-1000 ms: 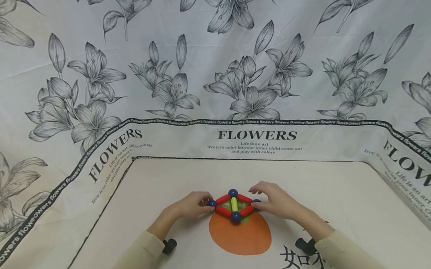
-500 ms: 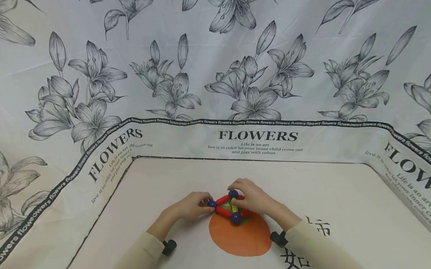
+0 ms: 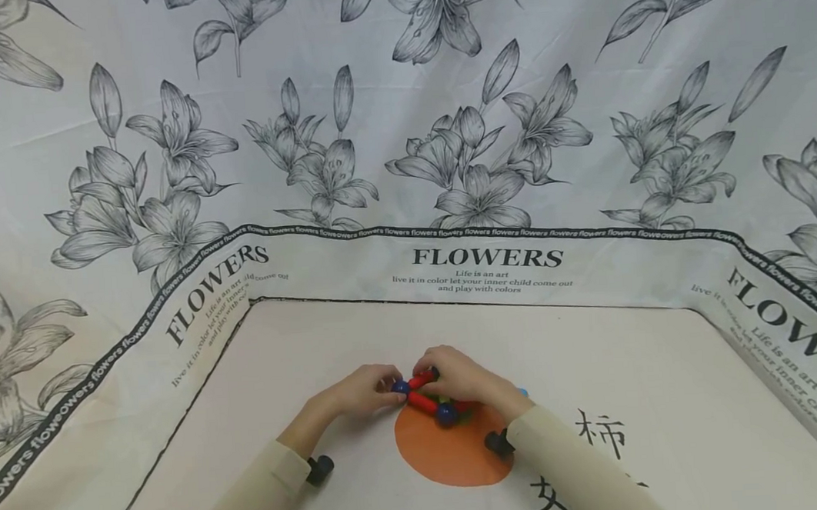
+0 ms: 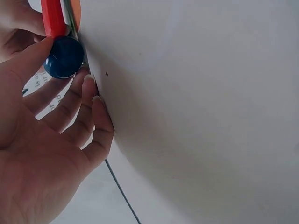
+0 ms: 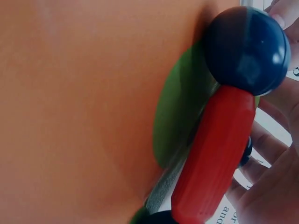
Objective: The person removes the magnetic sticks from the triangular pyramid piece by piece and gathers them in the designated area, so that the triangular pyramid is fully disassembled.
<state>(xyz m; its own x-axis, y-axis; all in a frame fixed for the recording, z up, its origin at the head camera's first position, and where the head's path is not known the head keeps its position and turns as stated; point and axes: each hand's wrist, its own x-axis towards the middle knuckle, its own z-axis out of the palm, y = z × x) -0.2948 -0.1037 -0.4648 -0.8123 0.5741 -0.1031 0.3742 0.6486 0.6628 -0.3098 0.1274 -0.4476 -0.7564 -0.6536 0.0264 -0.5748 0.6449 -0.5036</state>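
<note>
A ball-and-rod building toy lies on the printed cloth, a diamond of red rods joined by blue balls. In the head view my left hand (image 3: 367, 386) pinches the blue ball (image 3: 401, 387) at its left corner between thumb and fingers; the left wrist view shows this blue ball (image 4: 64, 57) too. Over the far side is my right hand (image 3: 459, 375), thumb and forefinger on either side of the far-left red rod (image 3: 423, 378). It hides the far corner and most of the yellow-green rod. The near blue ball (image 3: 447, 414) and near-right red rod (image 5: 215, 156) show uncovered.
Beneath the toy is an orange fruit print (image 3: 454, 457) with a green leaf (image 5: 180, 107). Black characters (image 3: 601, 433) are printed to the right. A flower-patterned cloth (image 3: 479, 143) rises behind. A small light-blue spot (image 3: 523, 392) shows beside my right wrist.
My right hand has moved left from the toy's right corner, over the far ball, to the far-left red rod. My left hand has stayed on the left ball.
</note>
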